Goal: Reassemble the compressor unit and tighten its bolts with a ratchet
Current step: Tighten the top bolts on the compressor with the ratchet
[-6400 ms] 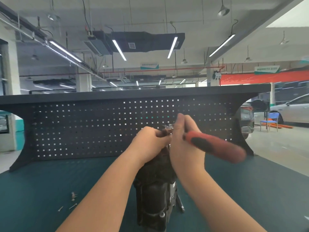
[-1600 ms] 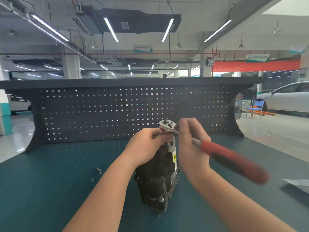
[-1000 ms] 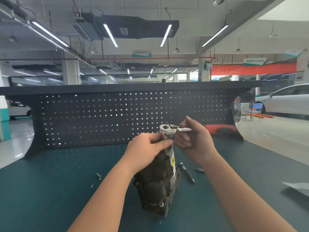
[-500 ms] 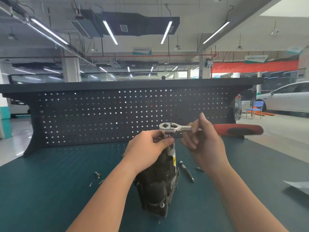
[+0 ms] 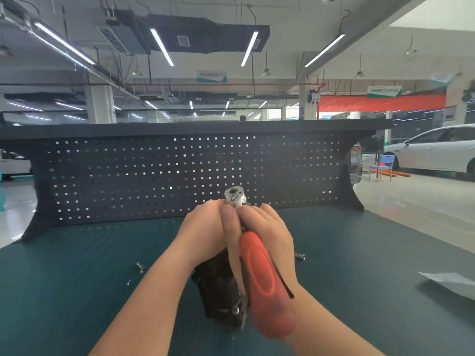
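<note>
The black compressor unit (image 5: 218, 291) stands upright on the green bench top. My left hand (image 5: 203, 232) grips its upper end, which the hand hides. A ratchet with a red and black handle (image 5: 267, 286) sits on top of the unit, its silver head (image 5: 234, 195) showing just above my fingers. My right hand (image 5: 267, 232) grips the ratchet's shank near the head, and the blurred handle points back toward me.
Small loose screws (image 5: 140, 267) lie left of the unit and a socket (image 5: 300, 256) lies to the right. A black pegboard back panel (image 5: 180, 176) closes the bench's far side. A grey sheet (image 5: 447, 281) lies at the right edge.
The ratchet handle has swung from pointing right to pointing toward me, and my right hand has moved in beside the left. The unit stays in place under my left hand.
</note>
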The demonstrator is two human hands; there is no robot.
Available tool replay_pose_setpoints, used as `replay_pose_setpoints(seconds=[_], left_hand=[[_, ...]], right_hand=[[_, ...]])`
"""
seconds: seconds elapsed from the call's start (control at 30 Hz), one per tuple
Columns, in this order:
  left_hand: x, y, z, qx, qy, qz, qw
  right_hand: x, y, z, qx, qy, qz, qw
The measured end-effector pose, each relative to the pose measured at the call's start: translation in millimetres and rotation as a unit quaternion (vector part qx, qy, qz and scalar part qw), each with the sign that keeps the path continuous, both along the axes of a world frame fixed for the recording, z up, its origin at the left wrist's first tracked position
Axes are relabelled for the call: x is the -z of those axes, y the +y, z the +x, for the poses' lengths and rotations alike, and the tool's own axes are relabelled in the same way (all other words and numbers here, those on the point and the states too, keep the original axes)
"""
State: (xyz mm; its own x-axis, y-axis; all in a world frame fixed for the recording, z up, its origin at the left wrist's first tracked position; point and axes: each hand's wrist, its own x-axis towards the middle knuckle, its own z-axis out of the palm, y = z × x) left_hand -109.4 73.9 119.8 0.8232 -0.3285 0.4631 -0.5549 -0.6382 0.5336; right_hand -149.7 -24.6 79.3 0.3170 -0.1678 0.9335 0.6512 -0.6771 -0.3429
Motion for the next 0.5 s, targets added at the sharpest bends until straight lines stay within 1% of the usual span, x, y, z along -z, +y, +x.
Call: replay_pose_setpoints(seconds=[0.03,0.1,0.17,0.2,0.23,0.3,0.33,0.43,0.47,0.5], left_hand=[[0,-2,0,-0.004,0.002,-0.011,1.000],[1,-7,1,0.008,0.014,-0.040,0.999],[3,-8,4,0.033,0.024,-0.066,0.997],[4,-8,4,0.046,0.024,-0.070,0.996],[5,-6,6,0.054,0.021,-0.069,0.996],[8,-3,10,0.058,0.013,-0.073,0.996],[8,-1,11,0.054,0.010,-0.077,0.995],[8,2,14,0.040,0.010,-0.087,0.995],[9,2,15,0.036,0.013,-0.091,0.995],[9,1,15,0.029,0.015,-0.097,0.995]], right_hand=[[1,-1,0,-0.032,-0.012,0.026,0.999],[5,-5,1,-0.131,-0.020,0.105,0.986],[6,-17,5,-0.197,-0.024,0.186,0.962],[5,-24,9,-0.237,-0.016,0.226,0.945],[3,-33,14,-0.294,-0.004,0.265,0.918],[-6,-50,30,-0.436,0.042,0.319,0.840],[-11,-57,38,-0.485,0.077,0.332,0.805],[-27,-70,58,-0.556,0.190,0.347,0.731],[-29,-73,63,-0.561,0.219,0.354,0.716],[-31,-74,65,-0.560,0.235,0.358,0.709]])
